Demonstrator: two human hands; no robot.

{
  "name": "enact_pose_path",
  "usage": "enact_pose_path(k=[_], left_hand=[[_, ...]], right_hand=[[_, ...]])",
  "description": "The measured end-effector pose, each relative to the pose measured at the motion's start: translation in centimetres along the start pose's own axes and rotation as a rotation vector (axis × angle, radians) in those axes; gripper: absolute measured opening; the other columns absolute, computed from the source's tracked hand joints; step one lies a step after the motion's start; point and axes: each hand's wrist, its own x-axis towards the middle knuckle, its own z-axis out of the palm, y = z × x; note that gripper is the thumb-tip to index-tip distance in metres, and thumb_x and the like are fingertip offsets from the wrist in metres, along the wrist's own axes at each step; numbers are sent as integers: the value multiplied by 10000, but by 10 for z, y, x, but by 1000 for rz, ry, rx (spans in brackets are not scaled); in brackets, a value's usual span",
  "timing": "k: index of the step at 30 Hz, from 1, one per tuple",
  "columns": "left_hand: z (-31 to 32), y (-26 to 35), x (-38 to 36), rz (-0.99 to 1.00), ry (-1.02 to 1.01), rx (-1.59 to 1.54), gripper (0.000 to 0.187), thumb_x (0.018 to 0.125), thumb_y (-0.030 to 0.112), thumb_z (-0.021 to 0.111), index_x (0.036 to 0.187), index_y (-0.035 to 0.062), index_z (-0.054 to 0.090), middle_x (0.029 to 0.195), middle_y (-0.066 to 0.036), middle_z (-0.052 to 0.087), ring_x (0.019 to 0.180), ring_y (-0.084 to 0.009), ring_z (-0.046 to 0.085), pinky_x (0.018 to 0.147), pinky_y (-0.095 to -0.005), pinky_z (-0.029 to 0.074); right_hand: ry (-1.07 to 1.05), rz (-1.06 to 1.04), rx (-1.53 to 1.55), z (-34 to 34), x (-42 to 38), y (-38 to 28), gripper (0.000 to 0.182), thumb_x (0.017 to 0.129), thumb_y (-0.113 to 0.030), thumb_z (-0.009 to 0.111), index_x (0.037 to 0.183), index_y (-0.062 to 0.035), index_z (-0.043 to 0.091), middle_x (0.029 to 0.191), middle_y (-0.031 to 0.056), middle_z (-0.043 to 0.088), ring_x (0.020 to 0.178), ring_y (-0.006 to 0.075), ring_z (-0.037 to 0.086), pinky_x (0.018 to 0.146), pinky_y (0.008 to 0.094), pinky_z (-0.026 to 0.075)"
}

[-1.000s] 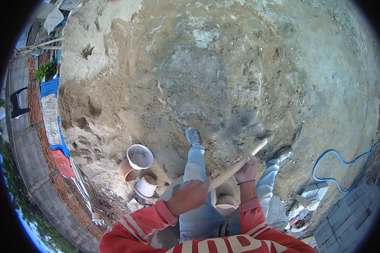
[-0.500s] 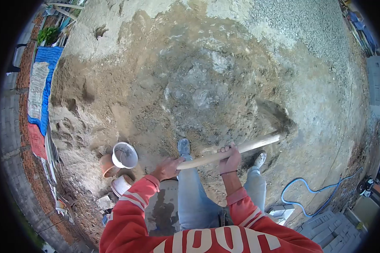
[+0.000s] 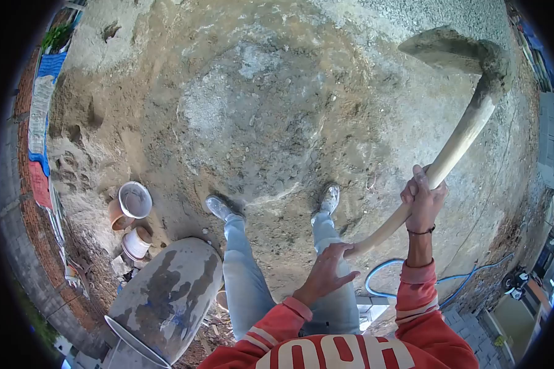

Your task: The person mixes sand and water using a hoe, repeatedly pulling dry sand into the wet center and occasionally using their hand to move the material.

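My right hand is closed around the middle of the wooden handle of a hoe. At the handle's lower end, my left hand holds on with its fingers over the end and its thumb standing apart. The hoe is raised to the right, its wide dirt-caked blade above the ground at the upper right. Before my feet spreads a broad round patch of grey and brown earth mix, with a paler, powdery area on its left side.
A white bucket and other pots stand at the left. A grey rounded metal tub with wet patches lies beside my left leg. A blue hose curls at the lower right. Gravel lies at the top, and a brick wall runs along the left.
The hoe has swung up and to the right, its blade lifted out of the soil. Both hands moved right with it. My feet stand farther left in view, and more of the grey tub shows.
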Motion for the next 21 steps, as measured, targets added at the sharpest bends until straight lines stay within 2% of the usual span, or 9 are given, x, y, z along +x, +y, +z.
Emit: enact_pose_path(k=[1, 5, 7, 9, 11, 14, 17, 19, 21], left_hand=[[13, -19, -4, -21, 0, -6, 499, 796, 266, 675, 1196, 50, 470, 1070, -156, 567, 981, -309, 570, 834, -417, 458], [35, -106, -44, -593, 180, -79, 271, 795, 142, 662, 1012, 18, 558, 928, -122, 624, 853, -264, 626, 758, -368, 497], [42, -173, -84, -748, 280, -41, 226, 798, 110, 643, 987, 8, 572, 835, -105, 643, 769, -222, 641, 715, -340, 510], [31, -211, -110, -899, 341, -5, 226, 801, 103, 634, 995, 5, 573, 814, -107, 649, 744, -200, 640, 711, -326, 511], [24, -235, -127, -990, 366, -20, 219, 804, 101, 630, 992, 4, 574, 814, -106, 649, 746, -194, 640, 710, -316, 509], [19, -244, -150, -1079, 410, -89, 213, 812, 94, 621, 999, 4, 571, 821, -102, 650, 757, -181, 638, 715, -298, 506], [35, -240, -130, -940, 339, -436, 274, 839, 115, 616, 1078, 11, 532, 882, -92, 649, 803, -160, 632, 748, -288, 498], [47, -217, -88, -812, 219, -645, 339, 852, 164, 639, 1124, 14, 505, 931, -92, 638, 840, -153, 623, 771, -285, 495], [70, -187, -52, -642, 141, -845, 505, 827, 226, 687, 1221, 42, 430, 1094, -149, 580, 999, -211, 584, 854, -334, 474]], right_hand=[[-3, -58, -54, -6, 13, 11, 156, 881, -109, 607, 821, -53, 473, 547, -9, 416, 424, 76, 396, 388, 226, 347], [103, -37, -74, -24, 76, 138, 205, 867, -109, 622, 724, -51, 487, 537, 16, 457, 425, 79, 421, 388, 229, 340], [193, -5, -436, -53, 111, 271, 185, 824, -152, 663, 748, -10, 570, 579, 77, 555, 478, 152, 533, 461, 291, 426], [241, -224, -869, -101, 137, 455, 288, 761, -254, 691, 830, 21, 643, 710, 167, 646, 648, 288, 638, 620, 377, 500], [181, 158, -1294, -134, 139, 564, 423, 714, -344, 684, 939, 14, 660, 836, 221, 657, 793, 397, 629, 761, 443, 489], [88, 60, -1240, -138, 114, 573, 414, 713, -331, 691, 996, -30, 654, 893, 223, 657, 859, 399, 627, 765, 465, 478], [0, -36, -1253, -111, 104, 485, 420, 725, -304, 697, 1033, -24, 641, 894, 212, 661, 858, 393, 621, 786, 479, 469], [-59, -188, -1235, -110, 82, 440, 374, 734, -251, 698, 1013, -11, 634, 859, 216, 658, 803, 394, 623, 740, 472, 478], [-178, -332, -1339, -96, 39, 361, 241, 761, -165, 668, 919, 10, 614, 778, 243, 630, 700, 415, 607, 620, 472, 463]])
